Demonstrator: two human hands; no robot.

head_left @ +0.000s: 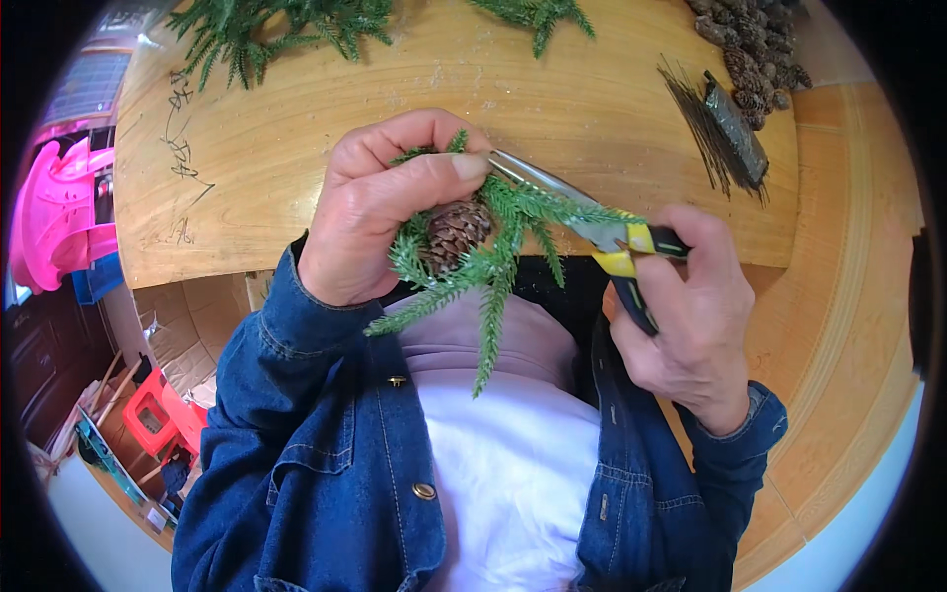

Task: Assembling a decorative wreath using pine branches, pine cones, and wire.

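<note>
Pinching a green sprig (501, 266) over the near edge of the desk (247, 202), left hand (375, 202) fingers closed, brown pinecone (458, 237) nestled against it, right hand (689, 321) fingers wrapped around yellow-and-black pliers (617, 263).

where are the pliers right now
In the head view, the pliers are right of centre, held in the right hand, with their tips up and left beside the left hand, which holds the green sprig.

Left fingers (422, 128) pinched; right (704, 237) seemingly curled
</note>
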